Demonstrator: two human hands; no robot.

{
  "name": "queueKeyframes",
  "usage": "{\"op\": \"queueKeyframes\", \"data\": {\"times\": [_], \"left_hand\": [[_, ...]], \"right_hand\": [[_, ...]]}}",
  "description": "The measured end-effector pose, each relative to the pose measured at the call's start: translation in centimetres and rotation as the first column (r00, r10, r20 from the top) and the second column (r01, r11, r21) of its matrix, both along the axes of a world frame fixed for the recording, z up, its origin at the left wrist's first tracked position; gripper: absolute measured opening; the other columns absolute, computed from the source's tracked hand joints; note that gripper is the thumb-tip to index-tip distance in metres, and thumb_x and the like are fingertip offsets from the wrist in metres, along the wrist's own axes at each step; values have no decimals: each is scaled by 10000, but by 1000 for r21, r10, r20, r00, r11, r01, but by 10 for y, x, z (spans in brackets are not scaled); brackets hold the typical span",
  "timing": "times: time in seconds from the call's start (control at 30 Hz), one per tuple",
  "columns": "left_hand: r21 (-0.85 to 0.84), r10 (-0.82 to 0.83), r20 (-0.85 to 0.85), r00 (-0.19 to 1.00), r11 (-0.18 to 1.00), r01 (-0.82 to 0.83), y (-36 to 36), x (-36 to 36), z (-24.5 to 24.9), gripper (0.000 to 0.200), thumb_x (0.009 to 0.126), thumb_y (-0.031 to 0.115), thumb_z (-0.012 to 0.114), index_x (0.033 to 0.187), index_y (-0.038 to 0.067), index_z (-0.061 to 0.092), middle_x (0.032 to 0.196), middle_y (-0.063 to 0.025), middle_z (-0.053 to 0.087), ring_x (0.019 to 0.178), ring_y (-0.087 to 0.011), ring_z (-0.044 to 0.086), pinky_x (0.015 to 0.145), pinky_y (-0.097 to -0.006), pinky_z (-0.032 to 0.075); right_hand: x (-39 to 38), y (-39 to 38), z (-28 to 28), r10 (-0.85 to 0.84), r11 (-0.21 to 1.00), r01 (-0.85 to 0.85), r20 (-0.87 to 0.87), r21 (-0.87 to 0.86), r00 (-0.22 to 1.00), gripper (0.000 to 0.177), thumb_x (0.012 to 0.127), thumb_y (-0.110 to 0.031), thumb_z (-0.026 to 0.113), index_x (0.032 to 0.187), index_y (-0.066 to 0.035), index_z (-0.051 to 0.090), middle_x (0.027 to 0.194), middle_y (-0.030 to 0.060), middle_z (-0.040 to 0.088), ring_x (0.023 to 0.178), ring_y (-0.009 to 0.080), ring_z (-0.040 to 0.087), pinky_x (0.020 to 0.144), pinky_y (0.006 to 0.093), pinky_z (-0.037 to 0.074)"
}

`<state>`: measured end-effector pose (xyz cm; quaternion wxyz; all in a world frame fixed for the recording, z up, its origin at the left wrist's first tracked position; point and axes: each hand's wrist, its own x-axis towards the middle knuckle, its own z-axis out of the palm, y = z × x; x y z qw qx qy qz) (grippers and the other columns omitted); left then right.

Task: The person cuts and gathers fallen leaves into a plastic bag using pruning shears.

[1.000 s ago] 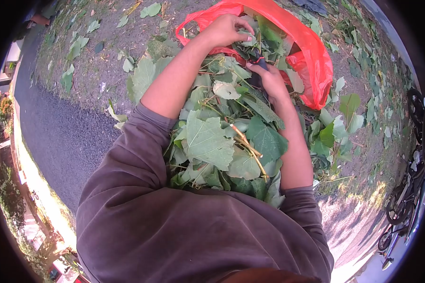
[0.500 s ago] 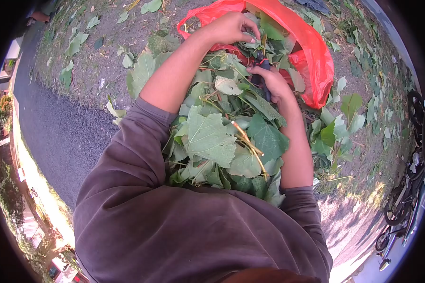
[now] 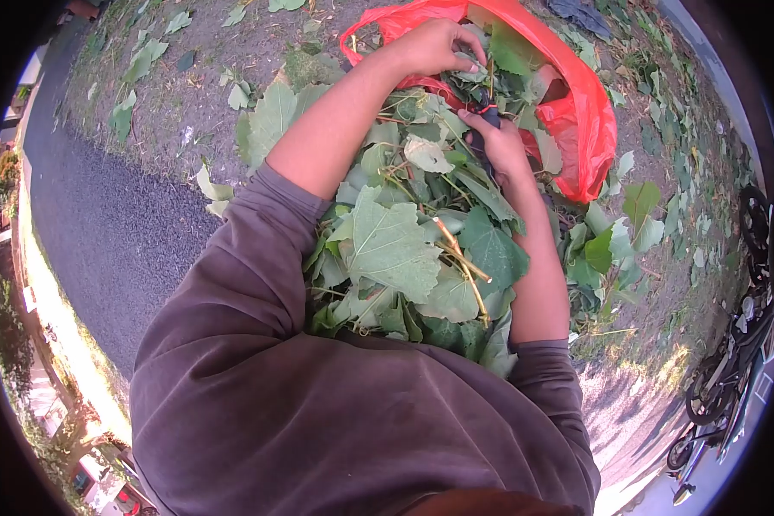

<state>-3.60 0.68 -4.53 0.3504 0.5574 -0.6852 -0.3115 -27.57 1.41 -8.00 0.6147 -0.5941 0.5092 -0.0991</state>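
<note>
A heap of cut green vine leaves and stems point(image 3: 391, 245) fills the space between my arms, against my torso. My right hand point(image 3: 503, 150) is closed around dark-handled pruning shears point(image 3: 483, 142) with a bit of red near the pivot; their blades are lost among the leaves. Above it, my left hand point(image 3: 443, 47) curls its thumb and fingers on a leafy stem point(image 3: 473, 73) at the mouth of a red plastic bag point(image 3: 576, 129). More leaves show inside the bag. A thick cut stem point(image 3: 460, 249) lies on top of the heap.
Loose leaves point(image 3: 146, 58) litter the bare soil on both sides. A strip of asphalt point(image 3: 112, 206) runs along the left. Bicycles point(image 3: 722, 370) stand at the far right edge, and dark cloth point(image 3: 580, 13) lies behind the bag.
The whole scene has shifted slightly right and down as the view moved. Both hands keep nearly the same position, with a small change in the left fingers.
</note>
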Motion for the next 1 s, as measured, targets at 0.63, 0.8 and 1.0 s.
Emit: {"op": "queueKeyframes", "data": {"times": [0.63, 0.8, 1.0], "left_hand": [[108, 78, -136, 988, 992, -64, -3, 13, -2, 261, 848, 166, 843, 1107, 137, 823, 1060, -68, 781, 1019, -165, 704, 927, -344, 542], [122, 0, -51, 999, 993, 6, 2, 12, 8, 257, 860, 153, 835, 1114, 119, 819, 1041, -60, 778, 1003, -159, 702, 919, -336, 544], [173, 29, 44, 999, 984, -36, 10, 4, 21, 258, 860, 161, 834, 1115, 125, 823, 1020, -66, 780, 960, -160, 699, 895, -338, 546]], "right_hand": [[-5, 4, 3, -88, 979, 28, 294, 202, 952, 399, 892, -319, 758, 1130, -1, 724, 975, 70, 724, 837, 168, 689, 760, 294, 516], [-5, 4, 5, -92, 973, 28, 269, 231, 959, 419, 899, -342, 764, 1116, 14, 724, 955, 72, 722, 796, 160, 686, 729, 288, 514], [0, 8, 10, -148, 972, 94, 253, 213, 956, 440, 873, -378, 812, 1075, 4, 733, 873, 46, 697, 755, 136, 663, 706, 281, 508]]}}
